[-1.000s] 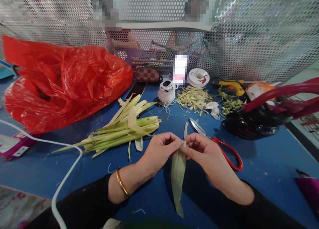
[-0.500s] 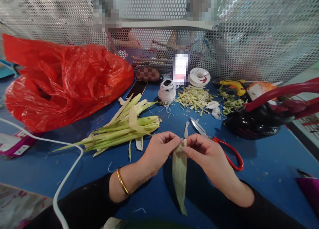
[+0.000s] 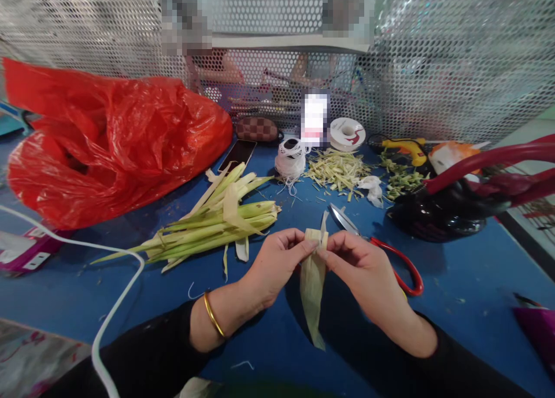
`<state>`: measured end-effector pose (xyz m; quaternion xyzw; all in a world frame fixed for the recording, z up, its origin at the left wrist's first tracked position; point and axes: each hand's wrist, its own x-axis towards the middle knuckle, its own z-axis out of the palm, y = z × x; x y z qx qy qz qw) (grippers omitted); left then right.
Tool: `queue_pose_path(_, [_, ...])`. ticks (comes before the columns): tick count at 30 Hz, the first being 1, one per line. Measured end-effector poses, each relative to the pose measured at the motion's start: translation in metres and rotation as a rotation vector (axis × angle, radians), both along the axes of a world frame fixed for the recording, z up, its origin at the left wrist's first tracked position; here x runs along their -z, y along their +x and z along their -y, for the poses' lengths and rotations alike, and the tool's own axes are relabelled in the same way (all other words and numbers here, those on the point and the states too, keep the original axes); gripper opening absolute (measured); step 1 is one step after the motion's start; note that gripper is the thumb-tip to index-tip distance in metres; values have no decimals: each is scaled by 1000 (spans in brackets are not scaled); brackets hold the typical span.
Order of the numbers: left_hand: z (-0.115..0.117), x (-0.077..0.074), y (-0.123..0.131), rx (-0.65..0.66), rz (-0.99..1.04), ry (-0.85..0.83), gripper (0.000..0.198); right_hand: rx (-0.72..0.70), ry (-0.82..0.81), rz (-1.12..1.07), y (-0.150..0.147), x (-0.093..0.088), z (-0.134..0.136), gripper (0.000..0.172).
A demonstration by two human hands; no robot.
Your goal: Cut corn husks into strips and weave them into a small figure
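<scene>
My left hand (image 3: 277, 265) and my right hand (image 3: 358, 265) meet over the blue table (image 3: 455, 271). Both pinch the top end of a pale green leaf strip (image 3: 313, 288), whose pointed tip hangs down toward me. A gold bangle (image 3: 212, 317) sits on my left wrist. Red-handled scissors (image 3: 381, 253) lie just behind my right hand. A bundle of green leaves (image 3: 212, 224) lies left of my hands.
A big red plastic bag (image 3: 108, 138) fills the left. A white cord (image 3: 108, 317) runs at near left. White thread spool (image 3: 290, 158), tape roll (image 3: 347, 133), leaf scraps (image 3: 338, 170), phone (image 3: 237, 154), glue gun (image 3: 405, 148) and dark basket (image 3: 437, 213) stand behind. Mesh screen (image 3: 433, 57) backs the table.
The leaf strip has been drawn up between my fingers: more of its top end shows above them and its tip hangs higher. My hands stay in the same place.
</scene>
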<state>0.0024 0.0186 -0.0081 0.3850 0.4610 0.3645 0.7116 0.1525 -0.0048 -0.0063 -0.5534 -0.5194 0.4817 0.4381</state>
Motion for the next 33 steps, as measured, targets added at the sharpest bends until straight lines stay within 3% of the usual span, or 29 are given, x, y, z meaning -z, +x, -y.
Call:
queue_pose_path(6, [0,-1,0,-5,-15,19,26,2,141,88,0,-3,2,12])
queue_pose_path(12, [-1,0,-1,-62,-39,85,22,-92,-20,-45,0,-1,2,10])
queue_pose_path(20, [-2,1,0,-77,-35,51,27,-52,82,-48,-2,-6,3,10])
queue_pose_path(28, [-6,7,-2,-139,-53,110,26,-111,-143,-130,-2,-2,4,17])
queue_pose_path(33, [-3,3,-1,-95,12,65,27,-86,-135,-94,0,2,2,15])
